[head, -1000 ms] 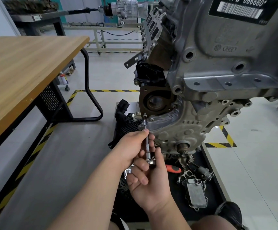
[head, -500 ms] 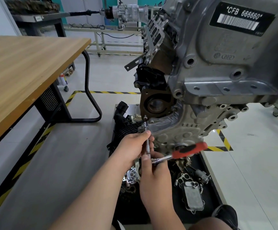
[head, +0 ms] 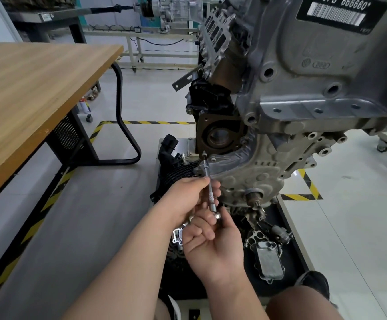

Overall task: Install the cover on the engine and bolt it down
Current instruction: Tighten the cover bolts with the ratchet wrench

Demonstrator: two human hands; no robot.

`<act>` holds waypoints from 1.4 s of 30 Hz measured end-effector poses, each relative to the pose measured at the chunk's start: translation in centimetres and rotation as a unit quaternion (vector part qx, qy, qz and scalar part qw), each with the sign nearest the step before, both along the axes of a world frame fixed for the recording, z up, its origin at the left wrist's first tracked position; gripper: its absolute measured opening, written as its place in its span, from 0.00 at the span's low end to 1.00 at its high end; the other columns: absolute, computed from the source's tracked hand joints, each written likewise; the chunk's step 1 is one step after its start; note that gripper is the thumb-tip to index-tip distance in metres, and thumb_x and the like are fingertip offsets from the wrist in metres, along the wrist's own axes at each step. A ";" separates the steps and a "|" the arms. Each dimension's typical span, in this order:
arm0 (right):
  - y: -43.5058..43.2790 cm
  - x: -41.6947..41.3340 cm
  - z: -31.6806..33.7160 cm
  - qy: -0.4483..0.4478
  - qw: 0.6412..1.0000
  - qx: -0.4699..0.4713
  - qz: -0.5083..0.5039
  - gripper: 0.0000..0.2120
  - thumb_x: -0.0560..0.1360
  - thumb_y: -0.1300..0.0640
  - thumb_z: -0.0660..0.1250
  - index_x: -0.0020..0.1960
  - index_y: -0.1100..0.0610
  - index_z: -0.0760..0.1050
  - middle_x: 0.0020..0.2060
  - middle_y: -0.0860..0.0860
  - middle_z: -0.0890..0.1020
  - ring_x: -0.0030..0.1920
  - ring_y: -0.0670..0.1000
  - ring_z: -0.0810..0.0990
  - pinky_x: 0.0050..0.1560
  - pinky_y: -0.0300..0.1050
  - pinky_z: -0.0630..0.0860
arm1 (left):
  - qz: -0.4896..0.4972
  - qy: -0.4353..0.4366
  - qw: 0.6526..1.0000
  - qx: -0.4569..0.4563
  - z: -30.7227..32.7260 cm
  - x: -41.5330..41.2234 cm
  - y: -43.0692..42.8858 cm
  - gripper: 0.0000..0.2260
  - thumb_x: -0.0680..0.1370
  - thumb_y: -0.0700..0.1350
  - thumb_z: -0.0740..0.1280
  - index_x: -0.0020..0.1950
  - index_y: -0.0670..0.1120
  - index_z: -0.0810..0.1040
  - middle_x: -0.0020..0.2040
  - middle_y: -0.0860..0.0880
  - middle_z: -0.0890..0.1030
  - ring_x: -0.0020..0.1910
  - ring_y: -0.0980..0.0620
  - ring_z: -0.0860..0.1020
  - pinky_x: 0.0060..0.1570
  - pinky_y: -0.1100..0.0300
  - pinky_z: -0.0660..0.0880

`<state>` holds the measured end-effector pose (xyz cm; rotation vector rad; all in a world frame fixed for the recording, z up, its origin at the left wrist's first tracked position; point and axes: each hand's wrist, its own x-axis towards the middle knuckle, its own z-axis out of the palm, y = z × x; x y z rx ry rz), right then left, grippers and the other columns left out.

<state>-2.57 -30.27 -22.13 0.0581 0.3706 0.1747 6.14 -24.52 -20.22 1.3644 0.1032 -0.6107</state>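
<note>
At cover (head: 245,179): 1 ext. bar (head: 208,181), L hand (head: 185,197), R hand (head: 213,245) gripping.

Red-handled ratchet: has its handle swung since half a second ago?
Yes. It pointed right at the engine's steel shaft stub; now swung off it, hidden under the right hand, only the ratchet's steel head showing.

left hand (head: 186,196) fingertips pinched; right hand (head: 214,247) palm-up, fingers curled

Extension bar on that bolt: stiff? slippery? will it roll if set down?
Extension bar: slim bright steel, probably stiff and heavy for its size. Round shaft, so likely to roll if laid flat. Apparent knurling by the left hand should limit slipping.
</note>
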 end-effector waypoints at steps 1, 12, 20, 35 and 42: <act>0.1 0.1 0.0 0.005 0.999 -0.036 0.006 0.14 0.76 0.48 0.57 0.41 0.57 0.73 0.24 0.46 0.68 0.18 0.45 0.63 0.23 0.38 0.67 | 0.001 -0.008 1.000 0.005 -0.1 0.0 0.1 0.14 0.82 0.44 0.59 0.42 0.43 0.81 0.33 0.49 0.82 0.30 0.53 0.79 0.25 0.65 0.72; 0.2 -0.3 0.5 0.128 0.970 -0.206 0.008 0.23 0.78 0.39 0.60 0.38 0.57 0.77 0.21 0.45 0.70 0.17 0.43 0.65 0.21 0.34 0.68 | 0.013 -0.045 0.998 0.038 -0.5 0.1 -0.2 0.12 0.81 0.45 0.61 0.43 0.44 0.81 0.33 0.50 0.83 0.31 0.54 0.78 0.24 0.65 0.71; 0.5 -1.1 -0.4 0.113 0.735 -0.663 -0.086 0.10 0.77 0.48 0.66 0.44 0.54 0.80 0.31 0.48 0.83 0.29 0.47 0.80 0.34 0.42 0.77 | 0.019 -0.040 0.998 0.041 -0.6 0.2 -0.1 0.11 0.80 0.46 0.64 0.41 0.45 0.82 0.34 0.49 0.84 0.34 0.52 0.79 0.44 0.54 0.74; 1.8 -0.4 1.3 0.055 0.996 -0.069 0.008 0.24 0.78 0.41 0.57 0.38 0.59 0.77 0.24 0.46 0.68 0.18 0.45 0.63 0.21 0.35 0.64 | -0.010 0.011 1.000 0.008 0.1 0.4 0.4 0.14 0.81 0.48 0.61 0.42 0.43 0.82 0.34 0.48 0.84 0.30 0.52 0.80 0.29 0.62 0.75; 1.8 -0.5 1.2 0.012 0.995 -0.100 0.028 0.26 0.76 0.37 0.56 0.34 0.57 0.75 0.23 0.46 0.67 0.17 0.46 0.62 0.19 0.38 0.64 | -0.008 -0.009 1.000 0.010 -0.2 0.6 0.7 0.13 0.80 0.47 0.64 0.38 0.45 0.82 0.32 0.49 0.82 0.29 0.54 0.78 0.35 0.59 0.72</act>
